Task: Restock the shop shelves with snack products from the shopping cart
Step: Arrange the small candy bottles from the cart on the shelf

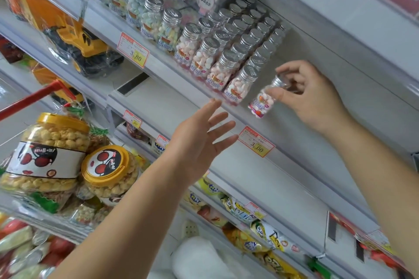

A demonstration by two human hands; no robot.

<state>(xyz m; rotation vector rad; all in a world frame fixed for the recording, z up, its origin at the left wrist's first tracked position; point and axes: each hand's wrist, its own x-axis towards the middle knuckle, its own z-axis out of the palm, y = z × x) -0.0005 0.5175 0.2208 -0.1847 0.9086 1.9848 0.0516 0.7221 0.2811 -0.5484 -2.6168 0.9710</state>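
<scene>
The right hand [305, 95] is pinching a candy bottle [260, 103] by its cap at centre right, tilting it to extend the front row [217, 70] on the shelf [172, 75]. The left hand [199, 140], fingers spread wide, is hovering below, probably ready to steady it.

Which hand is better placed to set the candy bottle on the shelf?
Right hand: it pinches the candy bottle near its silver cap, beside the front row's last bottle. The left hand is open, empty, lower, by the shelf edge.
</scene>
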